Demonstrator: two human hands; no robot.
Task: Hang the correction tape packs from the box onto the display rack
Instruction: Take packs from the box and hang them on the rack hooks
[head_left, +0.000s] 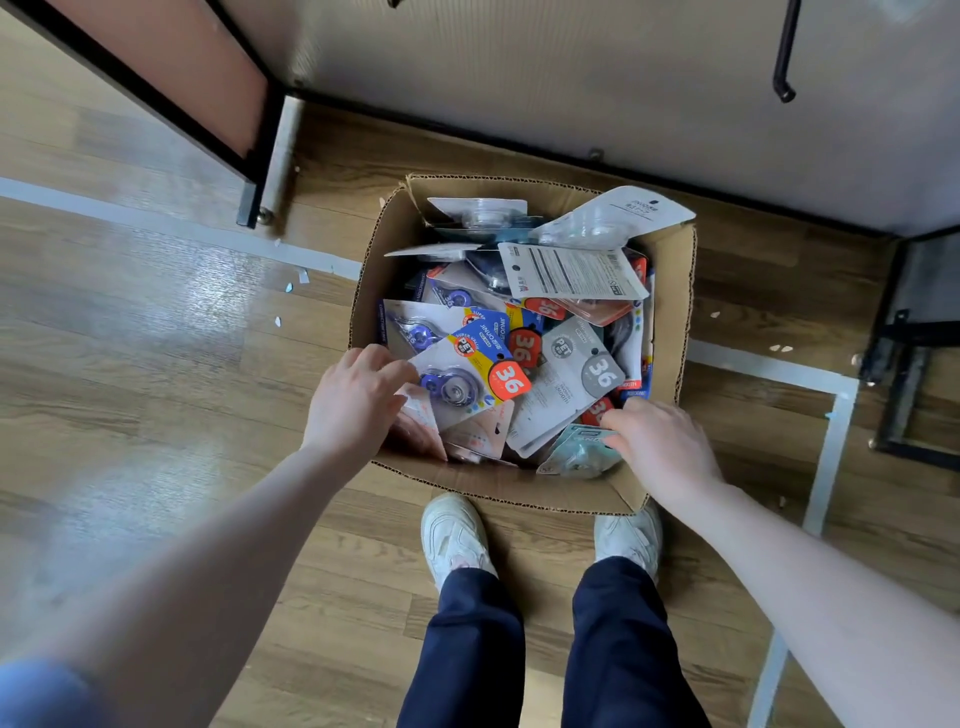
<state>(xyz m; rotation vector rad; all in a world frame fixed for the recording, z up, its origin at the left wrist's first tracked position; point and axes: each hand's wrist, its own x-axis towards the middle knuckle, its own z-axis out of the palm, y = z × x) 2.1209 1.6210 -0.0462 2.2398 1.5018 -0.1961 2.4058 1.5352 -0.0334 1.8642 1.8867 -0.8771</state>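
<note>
Arms: both forearms reach down from the near edge toward the box, bare, with a blue sleeve at the left elbow.
Floor (156, 338): wood-look planks with pale tape lines; the box sits on it just ahead of two white shoes (454, 535).
Rack (571, 78): pale back panel on a dark frame behind the box; one black hook (783, 62) shows at upper right, bare.
Box (519, 488): open cardboard, flaps ragged, heaped with packs lying every way.
Packs: flat carded blisters, all in the box, none hung yet. Likely light, stiff in the card, slick on the clear bubble. Best held by the card edge, leaving the hang hole free for the hook.
Blue pack (467, 376): face up near the front left, a red "36" badge on it.
Left hand (356, 397): over the box's near-left corner, fingers curled onto the blue pack's edge; grip looks begun, not firm.
Right hand (662, 441): at the near-right corner, fingers bent onto a pale teal pack (579, 454); whether it pinches or only touches, I cannot tell.
</note>
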